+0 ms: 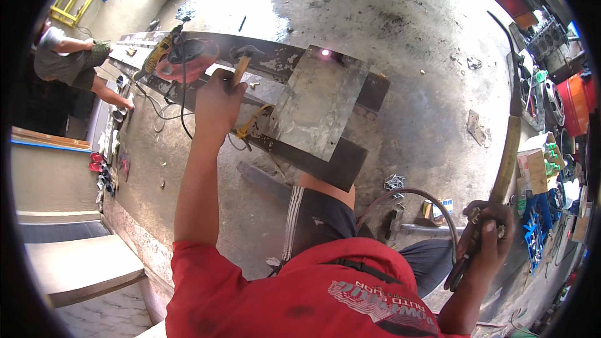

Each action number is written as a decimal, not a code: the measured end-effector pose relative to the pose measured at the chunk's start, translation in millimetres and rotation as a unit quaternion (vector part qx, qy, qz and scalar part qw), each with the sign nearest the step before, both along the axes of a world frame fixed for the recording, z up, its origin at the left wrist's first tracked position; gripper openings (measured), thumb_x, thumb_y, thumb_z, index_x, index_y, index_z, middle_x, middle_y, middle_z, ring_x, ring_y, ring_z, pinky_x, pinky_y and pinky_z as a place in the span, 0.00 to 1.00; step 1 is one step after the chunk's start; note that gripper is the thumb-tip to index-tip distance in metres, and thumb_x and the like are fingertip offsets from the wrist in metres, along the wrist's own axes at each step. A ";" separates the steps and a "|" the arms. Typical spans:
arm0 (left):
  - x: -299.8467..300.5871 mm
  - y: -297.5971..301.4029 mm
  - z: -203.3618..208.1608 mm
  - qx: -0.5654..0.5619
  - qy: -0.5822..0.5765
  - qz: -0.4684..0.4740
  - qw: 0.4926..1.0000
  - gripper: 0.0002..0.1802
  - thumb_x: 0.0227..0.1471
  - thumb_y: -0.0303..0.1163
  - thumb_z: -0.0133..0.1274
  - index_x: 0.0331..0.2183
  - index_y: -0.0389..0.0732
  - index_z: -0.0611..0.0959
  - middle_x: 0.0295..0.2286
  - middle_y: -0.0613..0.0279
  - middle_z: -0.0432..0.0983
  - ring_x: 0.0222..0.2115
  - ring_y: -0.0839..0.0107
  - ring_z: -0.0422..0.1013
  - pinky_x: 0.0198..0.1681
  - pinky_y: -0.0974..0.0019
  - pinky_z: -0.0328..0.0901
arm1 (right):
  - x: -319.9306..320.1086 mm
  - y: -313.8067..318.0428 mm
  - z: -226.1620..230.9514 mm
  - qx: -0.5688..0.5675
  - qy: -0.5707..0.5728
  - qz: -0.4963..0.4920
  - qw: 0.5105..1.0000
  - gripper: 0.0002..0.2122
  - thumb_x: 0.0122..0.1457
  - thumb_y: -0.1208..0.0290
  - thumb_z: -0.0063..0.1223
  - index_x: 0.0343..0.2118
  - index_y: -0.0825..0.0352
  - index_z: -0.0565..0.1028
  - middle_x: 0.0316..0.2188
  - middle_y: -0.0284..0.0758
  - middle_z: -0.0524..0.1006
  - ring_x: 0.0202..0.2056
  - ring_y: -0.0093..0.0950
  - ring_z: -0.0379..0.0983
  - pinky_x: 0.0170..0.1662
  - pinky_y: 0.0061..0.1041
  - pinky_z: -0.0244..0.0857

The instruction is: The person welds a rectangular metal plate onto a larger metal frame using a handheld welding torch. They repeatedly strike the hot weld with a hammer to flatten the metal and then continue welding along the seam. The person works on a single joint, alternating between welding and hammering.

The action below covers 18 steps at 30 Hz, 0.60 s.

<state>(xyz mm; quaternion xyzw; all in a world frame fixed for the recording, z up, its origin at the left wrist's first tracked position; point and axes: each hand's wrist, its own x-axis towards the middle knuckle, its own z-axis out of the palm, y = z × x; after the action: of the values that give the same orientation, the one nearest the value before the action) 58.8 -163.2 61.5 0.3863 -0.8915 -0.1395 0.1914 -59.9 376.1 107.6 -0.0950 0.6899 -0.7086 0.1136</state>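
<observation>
My left hand point(219, 103) is closed around the wooden handle of a hammer point(240, 70), whose dark head rests at or just above the far steel beam point(282, 56). Off to the right, my right hand point(485, 235) grips a gas cutting torch point(508, 150), its long thin tube pointing up and away. A reddish hose point(413, 191) curves below the torch. Between my hands, a grey metal plate point(313, 106) lies across the two beams. Near its far edge a small spot point(325, 52) glows pinkish-white.
A yellow power tool point(156, 55) and a reddish object point(188, 61) sit on the beams, with black cables hanging down. Another person point(66, 56) is at the far left. Several nails point(394, 183) lie on the floor. Bottles, boxes and red-orange parts point(566, 106) line the right side.
</observation>
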 end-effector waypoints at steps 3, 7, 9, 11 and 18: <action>-9.7 -31.6 -26.5 -0.024 -0.033 0.009 0.999 0.24 0.60 0.42 0.69 0.50 0.36 0.85 0.40 0.40 0.89 0.43 0.41 0.85 0.48 0.45 0.78 | -1.2 3.3 -15.1 0.016 -0.023 0.002 1.000 0.15 0.73 0.62 0.62 0.48 0.70 0.74 0.42 0.47 0.82 0.16 0.23 0.72 0.16 0.21 0.63; -24.3 -44.8 -37.8 -0.058 -0.099 0.016 0.993 0.24 0.60 0.42 0.70 0.51 0.36 0.86 0.40 0.39 0.88 0.43 0.40 0.85 0.48 0.44 0.78 | -0.8 7.5 -11.5 0.041 -0.060 0.033 0.997 0.15 0.73 0.63 0.64 0.48 0.72 0.76 0.40 0.42 0.83 0.18 0.22 0.75 0.18 0.21 0.66; -29.4 -45.2 -41.6 -0.074 -0.132 0.012 0.988 0.27 0.61 0.43 0.69 0.54 0.36 0.85 0.42 0.39 0.88 0.45 0.40 0.84 0.50 0.41 0.77 | 0.0 13.6 -12.7 0.039 -0.075 0.051 0.995 0.15 0.73 0.63 0.65 0.48 0.72 0.77 0.40 0.41 0.83 0.19 0.22 0.76 0.18 0.21 0.67; -34.3 -39.7 -41.8 -0.089 -0.130 0.007 0.988 0.30 0.60 0.42 0.68 0.58 0.35 0.83 0.43 0.38 0.88 0.45 0.38 0.84 0.52 0.40 0.77 | 2.1 15.5 -11.6 0.046 -0.080 0.048 0.995 0.15 0.73 0.63 0.64 0.48 0.72 0.77 0.40 0.41 0.83 0.19 0.22 0.76 0.19 0.21 0.67; -51.1 56.4 -30.0 0.021 -0.147 -0.058 0.987 0.41 0.56 0.55 0.72 0.56 0.28 0.85 0.47 0.31 0.86 0.50 0.43 0.83 0.57 0.46 0.74 | 4.9 21.8 -17.1 0.052 -0.103 0.032 0.993 0.14 0.74 0.65 0.64 0.49 0.72 0.78 0.40 0.40 0.83 0.20 0.22 0.77 0.20 0.21 0.69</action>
<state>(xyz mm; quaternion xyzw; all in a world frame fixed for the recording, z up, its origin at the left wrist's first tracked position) 7.7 -106.8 31.4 0.3540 -0.9277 -0.1108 0.0419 -55.0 397.9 90.5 -0.0372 0.7074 -0.6735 0.2111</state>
